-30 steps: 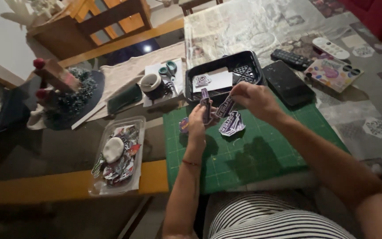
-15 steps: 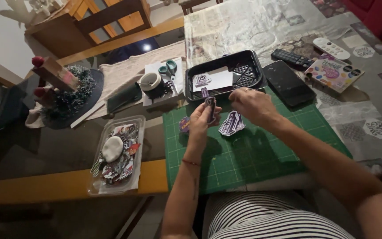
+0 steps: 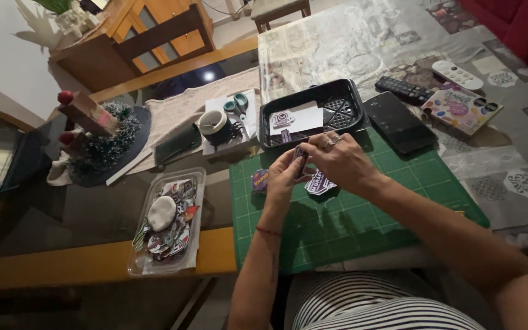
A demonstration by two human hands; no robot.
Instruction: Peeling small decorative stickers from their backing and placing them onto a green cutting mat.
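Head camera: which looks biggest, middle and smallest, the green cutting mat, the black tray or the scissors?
1. Green cutting mat, largest.
2. Black tray, middle.
3. Scissors, smallest.
The tray and scissors lie farther from the camera, but the gaps look too big to change the order.

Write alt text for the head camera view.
Both hands, left hand and right hand, hold a small sticker over a green cutting mat. More stickers lie on the mat, beside a black tray and a clear container of stickers.
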